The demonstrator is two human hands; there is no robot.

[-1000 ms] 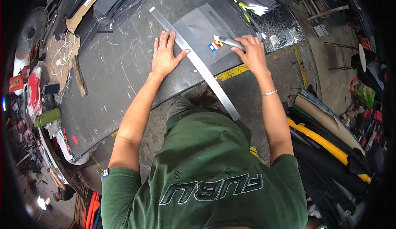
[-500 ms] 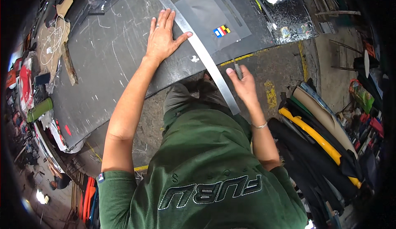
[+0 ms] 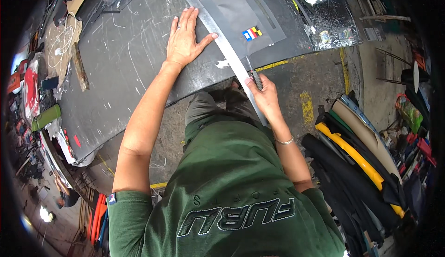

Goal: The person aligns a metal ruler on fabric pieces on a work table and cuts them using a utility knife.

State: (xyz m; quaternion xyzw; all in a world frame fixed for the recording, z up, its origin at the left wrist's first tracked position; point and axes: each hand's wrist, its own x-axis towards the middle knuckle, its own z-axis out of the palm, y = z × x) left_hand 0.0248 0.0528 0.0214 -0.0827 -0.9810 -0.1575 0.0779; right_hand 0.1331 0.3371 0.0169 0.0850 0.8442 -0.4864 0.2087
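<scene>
A long metal ruler [image 3: 227, 53] lies slantwise on the dark worktable, its near end jutting past the front edge toward me. My left hand [image 3: 183, 41] is spread flat on the table, its thumb on the ruler's edge. A grey plastic sheet [image 3: 259, 14] with a dark slot and a small coloured flag patch [image 3: 252, 34] lies along the ruler's right side, the ruler over its left edge. My right hand [image 3: 265, 95] is closed round the grey ribbed handle of a slim knife [image 3: 256, 78], its thin blade pointing at the table beside the ruler. The right thumb overlaps the ruler.
On the right stand rolls of material, one of them yellow [image 3: 347, 148]. Clear plastic film [image 3: 336, 34] covers the table's right end. Cardboard with a white cable [image 3: 65, 39] lies at the left, near a phone [image 3: 49, 83] and a green roll [image 3: 46, 118]. Another person [image 3: 67, 194] is far left.
My right hand has moved left with the knife, up to the ruler, and the blade has come to the ruler's right edge. The left hand has stayed in place.
</scene>
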